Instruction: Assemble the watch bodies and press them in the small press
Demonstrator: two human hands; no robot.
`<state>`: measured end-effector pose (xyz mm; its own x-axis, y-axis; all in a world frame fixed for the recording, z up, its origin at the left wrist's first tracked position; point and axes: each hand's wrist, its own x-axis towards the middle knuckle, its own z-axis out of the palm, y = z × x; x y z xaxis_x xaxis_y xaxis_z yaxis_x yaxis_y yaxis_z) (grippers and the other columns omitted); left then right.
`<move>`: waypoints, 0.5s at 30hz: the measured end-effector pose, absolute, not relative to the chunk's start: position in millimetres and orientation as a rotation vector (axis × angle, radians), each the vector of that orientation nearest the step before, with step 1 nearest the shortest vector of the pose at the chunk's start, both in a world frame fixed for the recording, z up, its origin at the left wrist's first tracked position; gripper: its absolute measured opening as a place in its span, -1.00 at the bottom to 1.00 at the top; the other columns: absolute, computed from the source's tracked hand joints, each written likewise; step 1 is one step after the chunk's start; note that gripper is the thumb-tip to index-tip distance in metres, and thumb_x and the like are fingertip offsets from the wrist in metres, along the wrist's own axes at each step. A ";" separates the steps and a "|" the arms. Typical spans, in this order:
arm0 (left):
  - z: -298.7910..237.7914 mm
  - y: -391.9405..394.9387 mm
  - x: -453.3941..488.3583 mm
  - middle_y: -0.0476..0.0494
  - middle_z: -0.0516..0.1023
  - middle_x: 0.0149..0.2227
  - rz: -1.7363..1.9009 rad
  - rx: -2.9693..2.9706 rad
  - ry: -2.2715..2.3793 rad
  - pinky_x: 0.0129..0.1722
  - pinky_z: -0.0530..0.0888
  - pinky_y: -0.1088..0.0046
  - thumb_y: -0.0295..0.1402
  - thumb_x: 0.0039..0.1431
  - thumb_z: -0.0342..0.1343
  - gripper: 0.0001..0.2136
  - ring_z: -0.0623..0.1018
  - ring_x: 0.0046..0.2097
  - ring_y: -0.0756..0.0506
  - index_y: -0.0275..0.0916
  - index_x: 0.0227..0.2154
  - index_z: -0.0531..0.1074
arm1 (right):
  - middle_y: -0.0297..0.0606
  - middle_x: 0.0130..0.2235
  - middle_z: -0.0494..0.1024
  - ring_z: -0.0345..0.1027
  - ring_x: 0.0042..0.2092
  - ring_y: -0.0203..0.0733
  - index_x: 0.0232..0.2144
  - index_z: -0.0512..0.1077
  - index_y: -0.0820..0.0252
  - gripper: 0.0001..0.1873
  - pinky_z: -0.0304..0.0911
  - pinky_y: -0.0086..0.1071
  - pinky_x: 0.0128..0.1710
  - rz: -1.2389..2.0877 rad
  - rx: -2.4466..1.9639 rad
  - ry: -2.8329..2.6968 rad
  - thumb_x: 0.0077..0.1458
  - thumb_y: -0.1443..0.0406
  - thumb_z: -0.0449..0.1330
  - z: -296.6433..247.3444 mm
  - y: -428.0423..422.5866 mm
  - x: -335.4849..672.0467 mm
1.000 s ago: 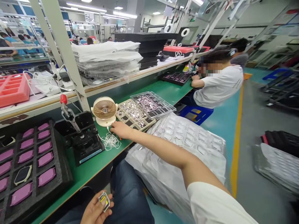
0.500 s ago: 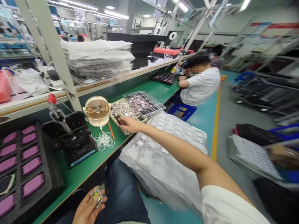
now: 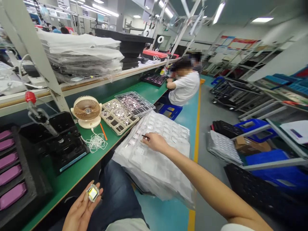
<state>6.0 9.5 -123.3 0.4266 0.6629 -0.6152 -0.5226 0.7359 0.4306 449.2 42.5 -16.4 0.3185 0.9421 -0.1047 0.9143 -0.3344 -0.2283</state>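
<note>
My left hand (image 3: 80, 207) is low over my lap, palm up, holding a small square metal-framed part with a bright yellow face (image 3: 92, 192) between its fingers. My right hand (image 3: 156, 142) is stretched out over a white bag of stacked clear plastic trays (image 3: 151, 163). A thin dark piece (image 3: 145, 136) sticks out from its fingertips, pinched there, and most of it is hidden. The fingertips sit just above the top tray's cells, which hold small white items.
Two trays of shiny metal parts (image 3: 120, 110) stand on the green bench (image 3: 144, 89), beside a fan (image 3: 87, 110), loose white wire (image 3: 96, 142) and an orange stick (image 3: 103, 131). A black fixture (image 3: 57, 144) and a purple-padded foam tray (image 3: 12, 170) are at left. A co-worker (image 3: 184, 88) sits farther along.
My right hand has moved from the metal-parts tray across to above the bagged stack, keeping the dark piece. My left hand has turned the square part face up. The whole view has swung left.
</note>
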 end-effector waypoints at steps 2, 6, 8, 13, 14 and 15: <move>-107.9 6.4 9.5 -0.39 0.56 0.24 0.781 0.223 0.843 0.17 0.57 0.20 -0.30 0.12 0.44 -0.36 0.54 0.25 -0.42 -0.19 0.28 0.47 | -0.15 -0.20 0.62 0.51 -0.18 -0.04 -0.33 0.55 0.15 -0.81 0.16 -0.36 -0.31 0.360 -2.473 -1.750 0.19 0.15 0.31 -27.1 42.9 447.2; -78.4 2.8 11.3 -0.47 0.60 0.18 0.874 0.273 0.828 -0.08 0.67 0.28 -0.28 0.21 0.38 -0.41 0.69 0.05 -0.37 -0.22 0.29 0.46 | -0.07 -0.12 0.63 0.52 -0.15 0.04 -0.27 0.53 0.17 -0.83 0.16 -0.33 -0.32 0.399 -2.490 -1.789 0.17 0.18 0.32 -38.6 55.5 447.6; -70.1 -0.3 8.1 -0.46 0.61 0.16 0.905 0.270 0.838 -0.12 0.67 0.32 -0.27 0.22 0.37 -0.46 0.71 -0.02 -0.32 -0.23 0.25 0.50 | -0.09 -0.16 0.64 0.52 -0.17 0.04 -0.26 0.52 0.17 -0.81 0.16 -0.33 -0.33 0.435 -2.480 -1.811 0.16 0.18 0.32 -37.8 60.5 450.4; -75.2 -7.9 1.6 -0.40 0.62 0.17 0.861 0.243 0.955 -0.08 0.67 0.33 -0.22 0.09 0.45 -0.44 0.68 0.04 -0.37 -0.25 0.16 0.58 | -0.26 -0.15 0.68 0.54 -0.13 -0.10 -0.17 0.54 0.12 -0.79 0.27 -0.39 -0.18 0.539 -2.396 -1.819 0.15 0.19 0.35 -35.2 58.1 463.6; -79.3 -7.6 2.8 -0.40 0.62 0.17 0.839 0.248 0.970 -0.08 0.67 0.32 -0.21 0.04 0.47 -0.40 0.67 0.06 -0.40 -0.26 0.17 0.57 | -0.30 -0.15 0.68 0.54 -0.12 -0.13 -0.15 0.55 0.11 -0.77 0.27 -0.41 -0.16 0.557 -2.376 -1.811 0.15 0.20 0.36 -36.4 56.8 467.5; -83.5 -7.2 4.7 -0.41 0.62 0.16 0.814 0.257 0.977 -0.08 0.67 0.30 -0.20 0.01 0.49 -0.34 0.67 0.07 -0.42 -0.27 0.19 0.55 | -0.31 -0.16 0.69 0.54 -0.13 -0.14 -0.13 0.56 0.11 -0.75 0.28 -0.42 -0.16 0.572 -2.359 -1.802 0.14 0.21 0.36 -37.8 55.4 471.2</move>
